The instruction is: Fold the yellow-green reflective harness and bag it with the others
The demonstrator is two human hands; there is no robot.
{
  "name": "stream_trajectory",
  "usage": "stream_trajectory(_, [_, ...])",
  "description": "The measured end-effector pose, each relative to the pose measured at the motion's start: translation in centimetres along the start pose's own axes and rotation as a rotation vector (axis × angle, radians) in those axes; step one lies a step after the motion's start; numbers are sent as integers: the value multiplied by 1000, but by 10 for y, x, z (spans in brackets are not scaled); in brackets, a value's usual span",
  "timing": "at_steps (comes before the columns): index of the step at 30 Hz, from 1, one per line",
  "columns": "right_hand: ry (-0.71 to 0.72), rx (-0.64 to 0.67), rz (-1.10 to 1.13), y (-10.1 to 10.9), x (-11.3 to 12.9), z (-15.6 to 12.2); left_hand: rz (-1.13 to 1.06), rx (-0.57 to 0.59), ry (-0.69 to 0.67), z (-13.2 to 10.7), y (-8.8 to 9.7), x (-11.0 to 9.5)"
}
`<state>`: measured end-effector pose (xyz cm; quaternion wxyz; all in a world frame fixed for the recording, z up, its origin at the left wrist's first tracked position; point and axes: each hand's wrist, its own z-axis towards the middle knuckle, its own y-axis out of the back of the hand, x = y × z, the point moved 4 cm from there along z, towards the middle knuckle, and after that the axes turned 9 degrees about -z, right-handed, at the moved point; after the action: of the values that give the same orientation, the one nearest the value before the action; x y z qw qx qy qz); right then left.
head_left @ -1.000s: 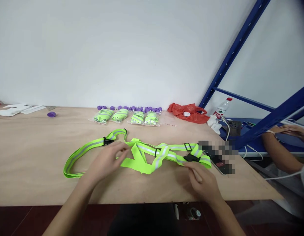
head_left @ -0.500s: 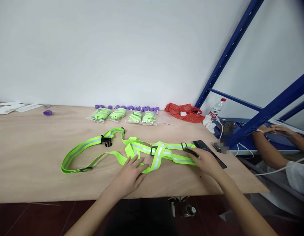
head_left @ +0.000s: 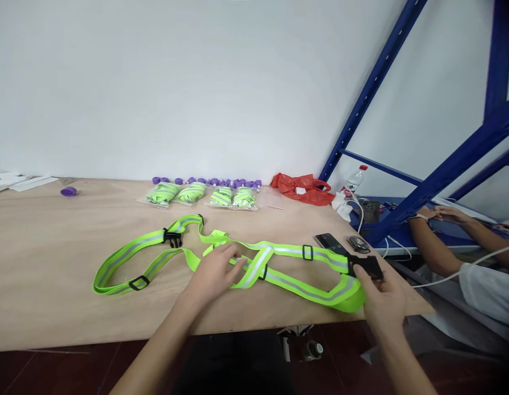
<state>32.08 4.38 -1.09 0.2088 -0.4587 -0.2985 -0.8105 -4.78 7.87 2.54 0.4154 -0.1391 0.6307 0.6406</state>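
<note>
A neon-green reflective vest (head_left: pixel 143 240) of elastic straps with grey stripes lies spread across the table. Black slide adjusters sit on its straps, and an unfastened black buckle piece (head_left: pixel 173 238) shows on the left loop. My left hand (head_left: pixel 215 271) is closed on the vest near its middle crossing, fingers curled over a strap and partly hidden. At the right end, my right hand (head_left: pixel 382 299) grips a black buckle (head_left: pixel 367 267), thumb on top, stretching the right loop. A phone (head_left: pixel 329 242) lies just beyond that loop, partly covered by the strap and buckle.
Bagged green straps (head_left: pixel 163 193) and several purple caps (head_left: pixel 215 181) line the wall. A red plastic bag (head_left: pixel 299 187), a bottle (head_left: pixel 355 181) and a round black object (head_left: pixel 358 244) lie to the right. Beyond the blue rack post (head_left: pixel 427 197) are another person's arms (head_left: pixel 437 241).
My right hand has moved right and toward me with the buckle, pulling the right loop wider. My left hand's fingers have curled in from spread. The view has shifted slightly.
</note>
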Motion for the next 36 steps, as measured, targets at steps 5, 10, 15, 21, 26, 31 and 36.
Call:
stream_trajectory(5, [-96,-85,85,4,0,-20,189,207,-126,-4,-41,-14])
stream_trajectory(10, [-88,-185,24,16,-1,-10,299,160,-73,-15,-38,0])
stream_trajectory(15, [-54,-157,-126,15,-7,-18,300,144,-65,-25,-18,11])
stream_trajectory(21, [696,147,-448,-10,11,-32,469,92,-155,-38,14,30])
stream_trajectory(26, [1103,296,-622,-37,11,-42,487,67,-151,-45,31,40])
stream_trajectory(31, [1098,373,-762,-52,-6,-44,252,2,-87,-52,41,33])
stream_trajectory(36, [1039,419,-797,-54,-15,-42,79,-111,3,-42,67,15])
